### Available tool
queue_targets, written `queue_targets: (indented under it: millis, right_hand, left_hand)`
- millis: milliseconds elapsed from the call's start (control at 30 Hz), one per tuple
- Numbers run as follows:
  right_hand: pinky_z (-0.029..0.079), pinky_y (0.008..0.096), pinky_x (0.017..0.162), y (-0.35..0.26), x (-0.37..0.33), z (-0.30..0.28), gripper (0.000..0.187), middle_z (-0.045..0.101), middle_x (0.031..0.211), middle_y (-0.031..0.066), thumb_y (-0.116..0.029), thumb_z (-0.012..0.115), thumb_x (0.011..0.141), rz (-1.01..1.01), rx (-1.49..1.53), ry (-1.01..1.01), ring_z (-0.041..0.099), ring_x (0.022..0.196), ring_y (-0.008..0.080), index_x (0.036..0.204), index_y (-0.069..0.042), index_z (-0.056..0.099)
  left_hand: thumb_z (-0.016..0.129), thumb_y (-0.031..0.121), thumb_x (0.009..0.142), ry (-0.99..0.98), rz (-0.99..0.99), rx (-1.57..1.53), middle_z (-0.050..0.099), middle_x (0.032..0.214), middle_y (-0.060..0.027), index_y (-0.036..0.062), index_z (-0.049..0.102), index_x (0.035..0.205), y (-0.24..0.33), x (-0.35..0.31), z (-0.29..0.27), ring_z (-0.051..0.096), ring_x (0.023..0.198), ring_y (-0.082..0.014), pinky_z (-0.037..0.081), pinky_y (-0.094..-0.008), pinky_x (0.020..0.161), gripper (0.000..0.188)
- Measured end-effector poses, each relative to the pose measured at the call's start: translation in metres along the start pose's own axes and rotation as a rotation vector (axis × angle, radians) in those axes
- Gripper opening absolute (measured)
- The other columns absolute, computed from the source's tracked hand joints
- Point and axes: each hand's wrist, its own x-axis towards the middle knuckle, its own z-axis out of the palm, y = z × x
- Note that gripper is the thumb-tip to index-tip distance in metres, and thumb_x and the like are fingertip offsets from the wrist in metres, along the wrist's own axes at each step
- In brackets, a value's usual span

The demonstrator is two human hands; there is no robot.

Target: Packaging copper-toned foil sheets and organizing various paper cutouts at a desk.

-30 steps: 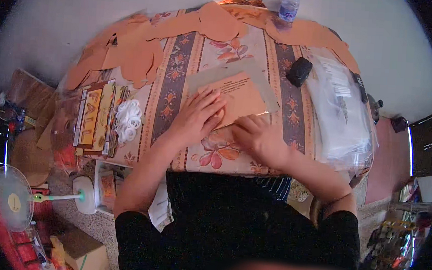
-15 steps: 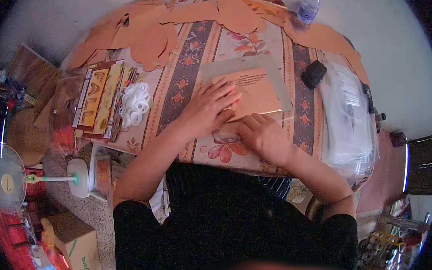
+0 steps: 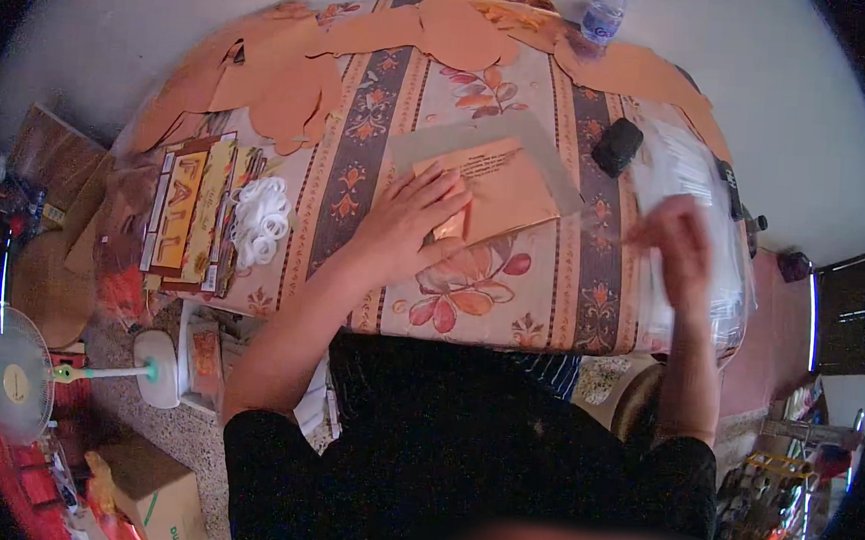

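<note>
My left hand (image 3: 414, 214) lies flat with spread fingers on an orange, card-like sheet (image 3: 518, 196) inside a clear plastic bag (image 3: 554, 143), pressing it to the table. Dark print runs across the bag's upper part. My right hand (image 3: 683, 242) is lifted off the bag, beside a stack of clear plastic bags (image 3: 705, 179) at the table's right. It is smeared by motion, its fingers pointing left, and whether anything thin is between them I cannot make out.
Brown cut-out shapes (image 3: 379, 33) line the table's far edge, near a water bottle (image 3: 604, 16). A black object (image 3: 618, 146) lies right of the bag. White rings (image 3: 258, 220) and printed cards (image 3: 188, 213) lie left. A fan (image 3: 14, 376) stands lower left.
My right hand has left the bag's lower right edge and swung right and up toward the stacked clear bags. My left hand remains on the orange sheet; the view has shifted slightly.
</note>
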Motion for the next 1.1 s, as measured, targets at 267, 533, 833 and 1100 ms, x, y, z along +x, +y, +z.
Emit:
queue_targets:
  millis: [267, 533, 833, 1100]
  right_hand:
    - [0.031, 0.0314, 0.05, -0.037, -0.03, -0.034, 0.04, 0.045, 0.056, 0.0048, -0.017, 0.051, 0.088, -0.132, -0.247, -0.036, 0.04, 0.054, 0.0154, 0.051, -0.002, 0.043]
    - [0.039, 0.0357, 0.055, -0.006, -0.036, 0.006, 0.018, 0.053, 0.075, 0.0111, 0.001, 0.064, 0.077, -0.019, -0.629, -0.348, 0.05, 0.062, 0.0258, 0.069, 0.001, 0.048]
    - [0.054, 0.0395, 0.072, 0.001, -0.054, 0.015, 0.046, 0.061, 0.106, 0.0138, -0.01, 0.074, 0.07, -0.156, -0.65, -0.548, 0.063, 0.089, 0.034, 0.114, -0.006, 0.061]
    - [0.054, 0.0366, 0.068, 0.011, -0.057, 0.037, 0.037, 0.061, 0.107, 0.0106, -0.014, 0.074, 0.072, -0.334, -0.831, -0.562, 0.065, 0.084, 0.0292, 0.107, -0.008, 0.063]
  left_hand:
    - [0.061, 0.028, 0.085, 0.058, 0.053, -0.091, 0.044, 0.139, -0.0135, 0.0095, 0.052, 0.129, 0.003, 0.009, -0.006, 0.03, 0.137, -0.0301, 0.022, -0.0439, 0.112, 0.048]
    - [0.066, 0.02, 0.078, 0.067, 0.164, -0.102, 0.056, 0.118, -0.0116, 0.004, 0.061, 0.11, 0.047, -0.021, -0.013, 0.05, 0.115, -0.0311, 0.037, -0.0454, 0.1, 0.036]
    - [0.073, 0.018, 0.075, 0.164, 0.119, 0.024, 0.063, 0.114, -0.0098, 0.0061, 0.065, 0.097, 0.082, -0.081, -0.001, 0.056, 0.113, -0.0281, 0.041, -0.0442, 0.1, 0.026]
    - [0.068, 0.01, 0.08, 0.263, -0.005, -0.072, 0.066, 0.104, -0.0072, 0.0057, 0.064, 0.092, 0.088, -0.08, 0.002, 0.061, 0.106, -0.0232, 0.043, -0.0418, 0.097, 0.013]
